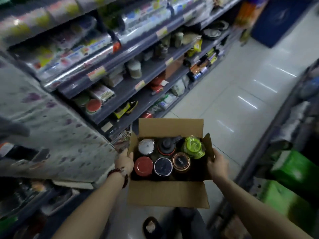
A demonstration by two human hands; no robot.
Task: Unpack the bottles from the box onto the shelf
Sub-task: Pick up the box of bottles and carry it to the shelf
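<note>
1. while both arms reach forward and down, an open cardboard box [166,192] is held between two bare hands above a pale tiled floor [241,94].
2. the left hand [124,163] — a beaded bracelet [124,175] at its wrist — grips the box's left wall.
3. the right hand [216,165] clasps the right wall, thumb on the side flap.
4. six bottles stand upright inside in two rows: white cap [146,146], dark cap [167,145], green lid [193,147]; then red cap [143,166], dark blue cap [163,166], copper-rimmed cap [181,161].
5. a stocked shelf [141,73] — blurred — runs along the left.
</note>
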